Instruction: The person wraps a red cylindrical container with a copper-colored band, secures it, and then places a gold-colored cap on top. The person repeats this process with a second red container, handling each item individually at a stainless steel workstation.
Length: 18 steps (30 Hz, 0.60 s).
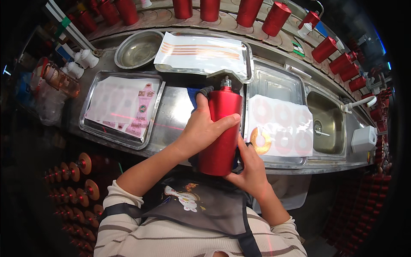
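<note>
Both hands are on a matte red bottle [221, 147] that lies over the bench, its neck pointing away from me. My left hand [207, 124] grips its upper left side, with the thumb across the front. Lower down, my right hand [252, 171] is wrapped round the right side, thumb near the base; some of its fingers are hidden behind the bottle. A metal fitting [226, 81] surrounds the neck. Part of a dark blue cloth [192, 95] shows behind the bottle. On the right, nearest my right hand, a sheet of ring-shaped decals [282, 124] includes one gold ring [260, 140].
Pink bottle-shaped decals [122, 105] rest in a steel tray [90, 128] at left. A steel bowl [137, 49] and a copper-striped sheet [199, 50] are behind. A sink [325, 113] and white jug [364, 138] stand right. Red bottles [277, 19] line a conveyor [231, 23].
</note>
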Each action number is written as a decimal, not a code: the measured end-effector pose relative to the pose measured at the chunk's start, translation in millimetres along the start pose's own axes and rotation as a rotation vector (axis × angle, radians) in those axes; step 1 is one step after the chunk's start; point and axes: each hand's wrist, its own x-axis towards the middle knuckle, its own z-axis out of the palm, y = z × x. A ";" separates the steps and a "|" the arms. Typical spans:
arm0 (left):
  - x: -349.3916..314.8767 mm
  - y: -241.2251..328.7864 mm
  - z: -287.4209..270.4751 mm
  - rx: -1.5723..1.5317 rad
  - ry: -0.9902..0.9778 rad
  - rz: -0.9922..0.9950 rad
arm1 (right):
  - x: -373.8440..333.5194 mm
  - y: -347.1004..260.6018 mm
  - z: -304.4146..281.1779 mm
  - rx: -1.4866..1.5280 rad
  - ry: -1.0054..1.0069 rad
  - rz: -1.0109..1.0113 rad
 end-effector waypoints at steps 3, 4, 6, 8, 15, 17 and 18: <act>4.9 9.4 -3.3 0.007 0.036 -0.036 | 9.5 1.3 0.6 0.012 -0.029 0.020; 4.3 10.8 -0.4 0.123 0.067 -0.026 | 7.7 1.5 -1.4 0.010 -0.061 0.059; 2.7 8.9 1.6 0.201 0.085 -0.053 | 7.3 1.6 0.1 0.009 -0.119 0.088; 3.4 9.1 4.6 0.176 0.066 -0.055 | 7.7 -0.3 -0.8 -0.012 -0.099 0.046; 1.1 -4.9 -40.4 -0.023 -0.011 0.008 | 7.5 5.6 -10.1 0.089 -0.129 0.138; 1.2 -1.8 -87.4 0.030 0.083 -0.093 | 7.2 3.1 -21.9 0.104 -0.142 0.198; 5.7 -7.3 -112.3 0.142 0.199 -0.125 | 9.9 2.6 -24.8 0.134 -0.164 0.233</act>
